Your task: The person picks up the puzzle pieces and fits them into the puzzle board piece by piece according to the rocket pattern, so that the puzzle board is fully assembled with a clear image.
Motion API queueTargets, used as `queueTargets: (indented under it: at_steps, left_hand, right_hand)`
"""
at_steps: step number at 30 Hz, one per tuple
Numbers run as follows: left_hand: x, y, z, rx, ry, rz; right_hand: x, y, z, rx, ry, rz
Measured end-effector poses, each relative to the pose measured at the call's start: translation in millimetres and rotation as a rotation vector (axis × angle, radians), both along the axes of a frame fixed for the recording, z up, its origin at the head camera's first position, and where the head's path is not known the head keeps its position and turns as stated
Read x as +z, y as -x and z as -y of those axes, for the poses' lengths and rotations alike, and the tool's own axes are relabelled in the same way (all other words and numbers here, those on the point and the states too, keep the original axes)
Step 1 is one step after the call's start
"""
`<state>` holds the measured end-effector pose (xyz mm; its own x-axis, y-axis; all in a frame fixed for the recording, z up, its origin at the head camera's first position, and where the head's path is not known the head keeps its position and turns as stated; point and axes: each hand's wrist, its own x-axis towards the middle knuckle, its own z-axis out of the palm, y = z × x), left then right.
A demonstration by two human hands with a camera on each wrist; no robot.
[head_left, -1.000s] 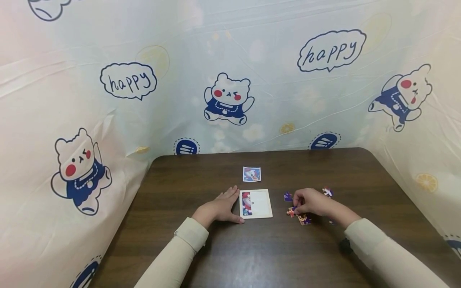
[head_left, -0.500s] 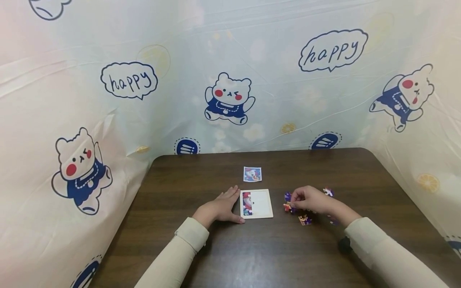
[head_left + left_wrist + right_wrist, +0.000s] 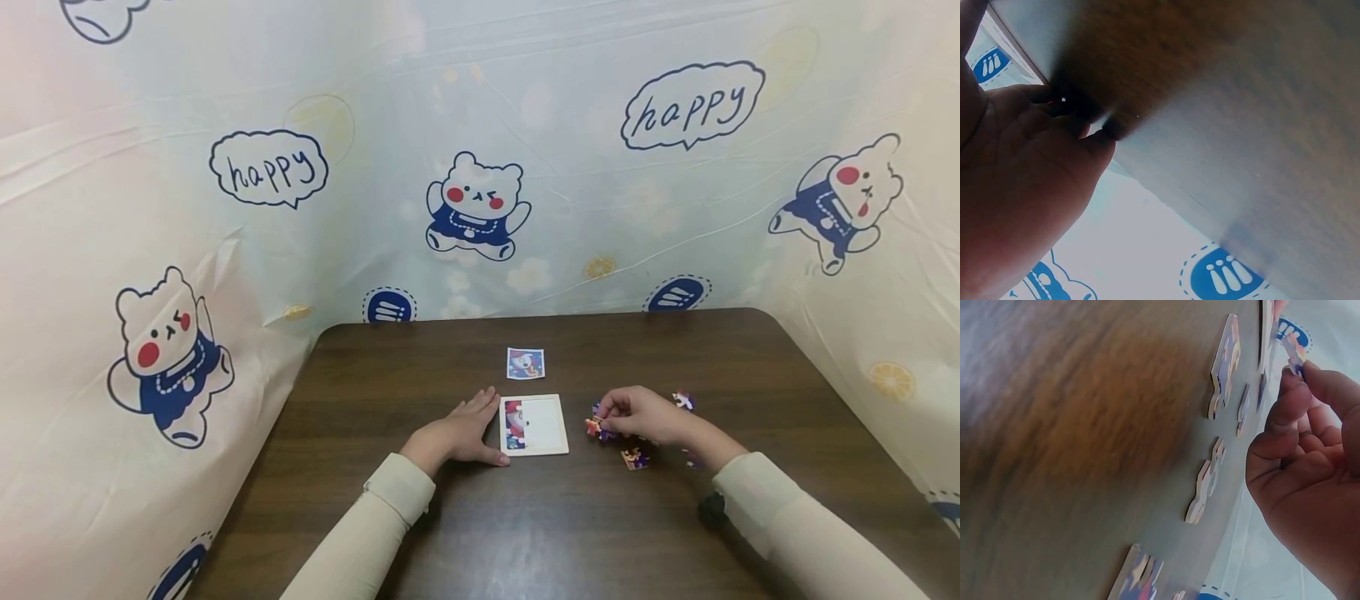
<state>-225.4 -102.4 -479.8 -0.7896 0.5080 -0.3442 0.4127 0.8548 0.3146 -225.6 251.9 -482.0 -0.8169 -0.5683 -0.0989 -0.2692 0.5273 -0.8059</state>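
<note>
My right hand (image 3: 647,415) pinches a jigsaw puzzle piece (image 3: 593,428) between thumb and fingertips, to the right of the puzzle board. In the right wrist view the held piece (image 3: 1294,353) shows orange and purple, raised off the table. The square puzzle board (image 3: 547,427) has a pale rim and a white inside. Along its left side a strip of fitted pieces (image 3: 515,425) shows a red and white figure. My left hand (image 3: 456,433) lies with fingers spread against the board's left edge. In the left wrist view the left palm (image 3: 1029,169) shows, its fingertips in shadow.
A small picture card (image 3: 526,363) lies behind the board. Loose pieces lie around the right hand: an orange and purple one (image 3: 635,458), a white and purple one (image 3: 683,400), and others partly hidden beneath the forearm. A printed curtain (image 3: 480,125) surrounds the dark wooden table (image 3: 495,533).
My right hand has moved a little left and away from the body, lifting the pinched piece from beside the orange and purple one. The left hand and board have stayed put.
</note>
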Motion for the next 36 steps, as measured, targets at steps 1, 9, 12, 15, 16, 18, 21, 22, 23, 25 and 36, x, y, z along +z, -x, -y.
queueTargets:
  at_steps: [1,9,12,15,16,18,21,22,23,25,36]
  left_hand:
    - [0.4,0.0,0.1,-0.001,0.000,-0.001]
    - [0.9,-0.1,1.2,0.003,0.000,0.001]
    - [-1.5,1.3,1.5,-0.001,0.005,-0.003]
    - [-0.9,1.5,0.4,-0.001,0.001,0.003]
    - [-0.6,1.3,0.1,-0.003,0.002,0.002]
    - [1.5,0.1,-0.5,-0.005,0.003,0.005]
    - [2.0,-0.5,0.1,-0.007,0.005,0.003]
    - [1.6,-0.1,0.1,-0.007,0.005,0.002]
    - [1.1,0.2,0.1,-0.007,0.004,0.001]
    - [0.3,0.6,0.2,-0.008,0.004,-0.003]
    - [-1.9,1.4,-0.1,-0.005,0.017,-0.005]
  right_hand:
    - [0.7,0.0,0.6,0.001,0.002,0.007]
    - [4.8,-0.8,6.5,0.017,0.020,0.048]
    - [4.4,-0.4,8.2,0.021,0.030,0.038]
    - [3.9,-0.6,8.0,0.020,0.027,0.017]
    - [3.9,-0.8,7.9,0.019,0.026,0.010]
    - [4.0,-1.1,7.6,0.021,0.026,0.007]
    - [4.6,-0.7,8.6,0.029,0.037,0.008]
    - [4.9,-0.6,8.6,0.034,0.039,0.007]
    - [5.2,-0.4,8.6,0.038,0.039,0.005]
    - [5.4,-0.3,9.0,0.048,0.042,0.004]
    - [2.7,2.1,19.2,0.033,0.058,-0.020]
